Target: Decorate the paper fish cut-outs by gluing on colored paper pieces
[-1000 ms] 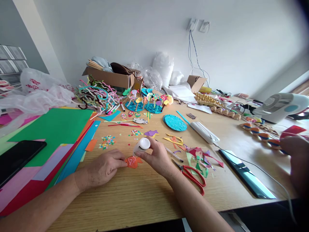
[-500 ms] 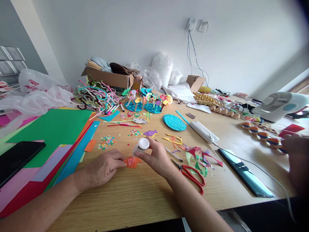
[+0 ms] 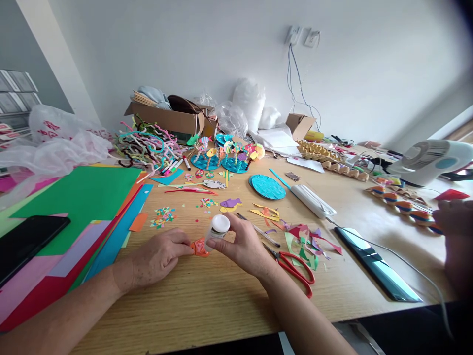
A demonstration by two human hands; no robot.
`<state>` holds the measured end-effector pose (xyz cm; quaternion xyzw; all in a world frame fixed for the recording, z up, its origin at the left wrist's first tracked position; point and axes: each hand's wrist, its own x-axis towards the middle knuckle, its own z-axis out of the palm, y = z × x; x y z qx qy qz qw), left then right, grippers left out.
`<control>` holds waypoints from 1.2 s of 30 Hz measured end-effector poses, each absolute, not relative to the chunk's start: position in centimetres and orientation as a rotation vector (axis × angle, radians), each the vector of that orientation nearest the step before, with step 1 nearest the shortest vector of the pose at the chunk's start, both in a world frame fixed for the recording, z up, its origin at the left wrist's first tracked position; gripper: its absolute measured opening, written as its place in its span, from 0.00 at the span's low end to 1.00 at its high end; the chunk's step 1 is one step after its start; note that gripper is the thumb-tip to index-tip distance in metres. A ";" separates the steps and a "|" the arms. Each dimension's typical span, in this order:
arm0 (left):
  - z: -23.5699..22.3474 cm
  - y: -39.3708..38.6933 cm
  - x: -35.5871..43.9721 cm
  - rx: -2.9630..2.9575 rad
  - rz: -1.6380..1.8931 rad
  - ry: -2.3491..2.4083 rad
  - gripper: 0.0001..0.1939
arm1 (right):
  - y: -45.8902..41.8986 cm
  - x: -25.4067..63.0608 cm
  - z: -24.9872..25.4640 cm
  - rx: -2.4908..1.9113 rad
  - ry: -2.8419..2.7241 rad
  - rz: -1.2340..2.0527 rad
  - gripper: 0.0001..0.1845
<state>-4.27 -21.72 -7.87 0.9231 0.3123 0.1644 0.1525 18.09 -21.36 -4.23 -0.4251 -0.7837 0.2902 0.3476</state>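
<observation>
A person's left hand (image 3: 160, 256), mostly curled, rests its fingertips on an orange paper cutout (image 3: 198, 246) on the wooden table (image 3: 207, 305); whether they pinch it cannot be told. The right hand (image 3: 244, 246) closes thumb and fingers around a tilted white bottle (image 3: 217, 231) at the cutout's two o'clock. From the cutout, paper bits (image 3: 163, 217) lie at ten o'clock, a purple paper fish (image 3: 231, 203) at one and red-handled scissors (image 3: 309, 276) between three and four.

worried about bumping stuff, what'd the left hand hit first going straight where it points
The orange paper cutout, which the left hand touches; beyond it, probably the white bottle, though depth is unclear.
</observation>
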 end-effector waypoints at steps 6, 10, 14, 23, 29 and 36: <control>-7.7 -21.8 -4.2 2.648 0.501 0.905 0.26 | -21.6 17.6 -4.4 -1.037 -2.016 0.804 0.12; -7.7 -21.7 -4.2 2.636 0.492 0.890 0.27 | -21.5 17.6 -4.5 -1.011 -2.023 0.815 0.12; -7.7 -21.8 -4.4 2.638 0.495 0.905 0.26 | -21.4 17.6 -4.8 -1.001 -2.002 0.784 0.12; -7.9 -21.7 -4.3 2.631 0.527 0.891 0.26 | -21.5 17.3 -4.7 -0.989 -2.032 0.815 0.15; -8.0 -21.7 -4.3 2.623 0.507 0.899 0.29 | -21.6 17.2 -4.7 -0.984 -2.027 0.819 0.15; -7.8 -21.7 -4.3 2.623 0.475 0.904 0.27 | -21.7 17.7 -4.4 -0.981 -2.063 0.796 0.14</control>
